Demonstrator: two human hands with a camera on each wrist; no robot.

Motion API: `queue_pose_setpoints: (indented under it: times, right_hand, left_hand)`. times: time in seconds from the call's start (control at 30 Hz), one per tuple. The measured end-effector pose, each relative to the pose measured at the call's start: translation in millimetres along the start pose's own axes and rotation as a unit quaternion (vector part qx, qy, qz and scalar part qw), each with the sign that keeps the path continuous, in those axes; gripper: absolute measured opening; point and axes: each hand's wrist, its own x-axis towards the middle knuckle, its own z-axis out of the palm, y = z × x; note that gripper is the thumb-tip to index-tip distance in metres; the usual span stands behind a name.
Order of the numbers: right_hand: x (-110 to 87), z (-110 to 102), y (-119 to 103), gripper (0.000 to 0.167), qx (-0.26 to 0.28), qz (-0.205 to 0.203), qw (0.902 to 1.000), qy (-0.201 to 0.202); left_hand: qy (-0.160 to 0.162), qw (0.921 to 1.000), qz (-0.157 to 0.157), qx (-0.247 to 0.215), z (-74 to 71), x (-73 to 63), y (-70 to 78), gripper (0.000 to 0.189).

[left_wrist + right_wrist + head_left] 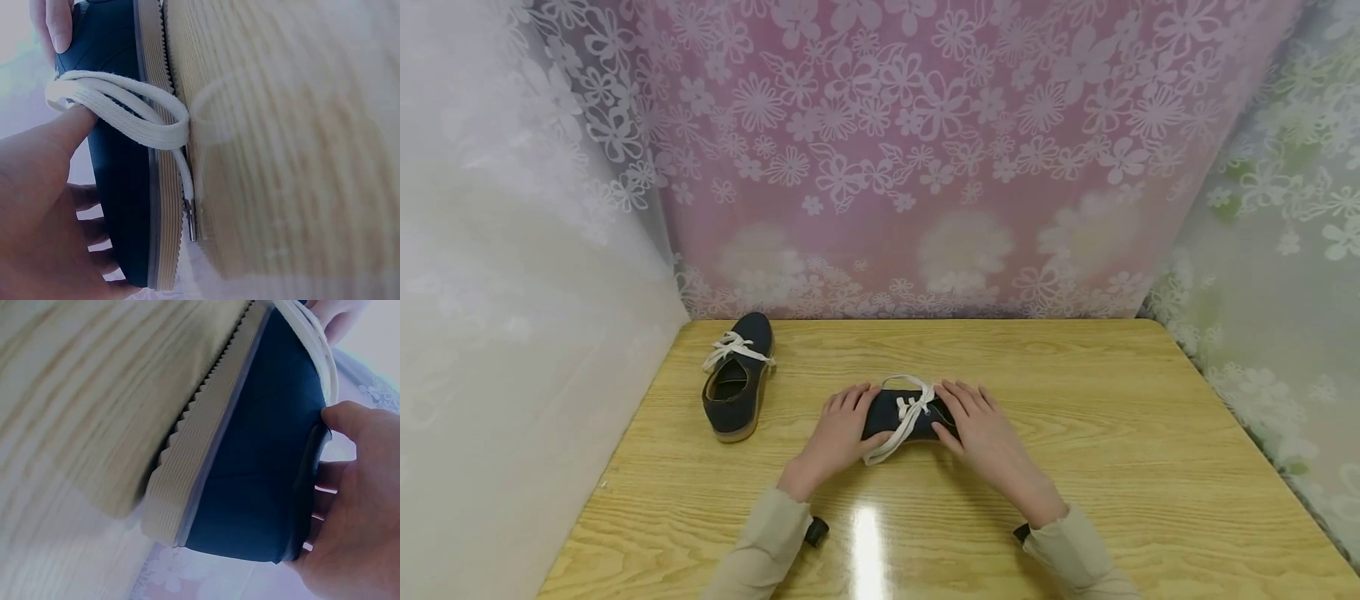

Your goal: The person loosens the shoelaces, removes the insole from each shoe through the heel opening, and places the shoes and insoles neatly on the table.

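A navy lace-up shoe (882, 415) sits on the table between both hands, toe to the left and heel to the right. My left hand (838, 437) grips its toe end, the thumb on the near side and the fingers over the far side. At the opening and heel, my right hand (994, 442) holds the shoe with its thumb at the collar edge (314, 440). White laces (134, 119) are tied in a bow, and one loop hangs down the near side over the tan ridged sole (181, 469). A metal-tipped lace end (192, 219) dangles beside the sole.
A matching navy shoe (730, 414) with tied white laces stands at the table's back left, toe pointing away. The wooden table (1075, 392) meets a pink flowered curtain (880, 250) at the back. Pale sheets (535, 292) hang at both sides.
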Motion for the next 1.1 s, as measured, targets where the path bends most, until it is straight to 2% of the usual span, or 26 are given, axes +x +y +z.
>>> queue_pose_setpoints:
  times: [0.2, 0.57, 0.87, 1.1]
  right_hand:
    - [-1.0, -2.6, -1.0, 0.055, 0.009, -0.004, 0.9999, 0.005]
    - [-2.4, -2.8, -1.3, 0.053, 0.012, -0.009, 0.9998, 0.010]
    - [-0.9, -2.5, 2.4, 0.053, 0.020, 0.000, 0.9998, 0.001]
    - [-1.9, -2.3, 0.4, 0.053, 0.017, -0.004, 0.9998, -0.005]
  left_hand:
    - [0.007, 0.9999, 0.007, -0.010, -2.2, -4.4, 2.7, 0.073]
    - [-0.006, 0.9995, -0.007, 0.030, -3.0, -7.5, 10.9, 0.075]
    - [-0.001, 0.9996, 0.017, 0.021, -7.3, -6.5, 11.8, 0.070]
    - [-0.009, 0.9996, 0.018, 0.018, -9.1, -9.5, 11.3, 0.069]
